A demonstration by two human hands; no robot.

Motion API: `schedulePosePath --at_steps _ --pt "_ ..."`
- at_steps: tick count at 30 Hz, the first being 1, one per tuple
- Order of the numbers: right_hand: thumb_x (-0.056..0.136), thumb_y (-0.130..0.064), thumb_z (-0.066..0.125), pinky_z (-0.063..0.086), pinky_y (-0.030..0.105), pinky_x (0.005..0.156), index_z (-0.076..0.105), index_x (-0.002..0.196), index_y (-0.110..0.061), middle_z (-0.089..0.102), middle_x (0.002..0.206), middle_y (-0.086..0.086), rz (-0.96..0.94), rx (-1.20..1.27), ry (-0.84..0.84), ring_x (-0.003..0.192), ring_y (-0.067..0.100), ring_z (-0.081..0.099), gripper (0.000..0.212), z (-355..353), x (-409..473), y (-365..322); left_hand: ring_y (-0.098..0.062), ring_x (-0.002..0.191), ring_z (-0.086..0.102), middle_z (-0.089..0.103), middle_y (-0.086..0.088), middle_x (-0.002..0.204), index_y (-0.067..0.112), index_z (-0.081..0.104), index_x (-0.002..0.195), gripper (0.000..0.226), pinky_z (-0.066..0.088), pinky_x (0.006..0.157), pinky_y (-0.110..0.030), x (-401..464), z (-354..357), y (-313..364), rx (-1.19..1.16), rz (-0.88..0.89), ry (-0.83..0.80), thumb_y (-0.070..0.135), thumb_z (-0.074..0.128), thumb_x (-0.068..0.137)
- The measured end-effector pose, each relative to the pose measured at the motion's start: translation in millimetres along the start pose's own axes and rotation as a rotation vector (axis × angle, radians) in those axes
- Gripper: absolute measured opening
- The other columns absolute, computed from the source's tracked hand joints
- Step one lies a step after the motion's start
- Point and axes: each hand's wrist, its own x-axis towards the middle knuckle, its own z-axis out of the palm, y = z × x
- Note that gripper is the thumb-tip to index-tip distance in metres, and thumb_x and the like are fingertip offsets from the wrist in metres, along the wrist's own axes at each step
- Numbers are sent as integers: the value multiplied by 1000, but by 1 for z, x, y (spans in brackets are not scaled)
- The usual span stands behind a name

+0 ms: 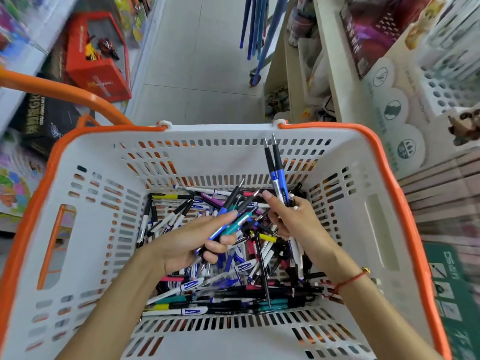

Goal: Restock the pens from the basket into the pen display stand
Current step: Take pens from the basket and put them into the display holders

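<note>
We observed a white basket [85,229] with an orange rim holding a loose heap of pens [207,289] across its floor. Our left hand [192,242] gripped a small bundle of pens; our right hand [291,216] pinched two blue pens [275,172] upright. The pen display stand [446,84], white with round holes, stood upper right.

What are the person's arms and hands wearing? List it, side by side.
Left hand: bare, no ring, watch or band visible; the forearm is bare with no sleeve in view. Right hand: bare too, forearm unsleeved, but the wrist carries a thin red string bracelet with a small gold-coloured bead.
</note>
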Motion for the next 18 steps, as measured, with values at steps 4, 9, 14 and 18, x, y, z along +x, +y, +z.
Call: schedulePosePath --at_steps 4,9,14,18 --pt "89 -45 59 24 21 43 67 92 -3 50 76 34 -161 -126 1 47 15 26 43 -5 0 1 -3 45 26 43 6 65 15 53 117 34 25 39 -14 0 -9 -2 103 -75 29 40 53 94" --pt "86 -49 53 46 18 68 68 115 -21 63 93 -18 -395 -462 -182 75 0 58 42 -2 -9 1 -2 40 24 40 6 63 13 66 115 38 22 36 -12 -4 -12 2 196 -217 -114 41 54 92" --pt "92 -56 46 50 44 80 65 116 -28 62 103 -9 -406 -799 -252 93 12 60 41 3 -4 16 -3 44 23 37 8 63 14 64 112 48 21 41 -14 -2 -9 0 250 -250 -90 54 50 88" --pt "94 -52 48 45 36 58 59 125 -36 65 76 -2 -315 -790 -266 56 10 51 37 0 -2 19 -3 46 29 42 7 65 10 60 117 54 25 41 -15 2 -13 -4 175 -238 -74 55 46 90"
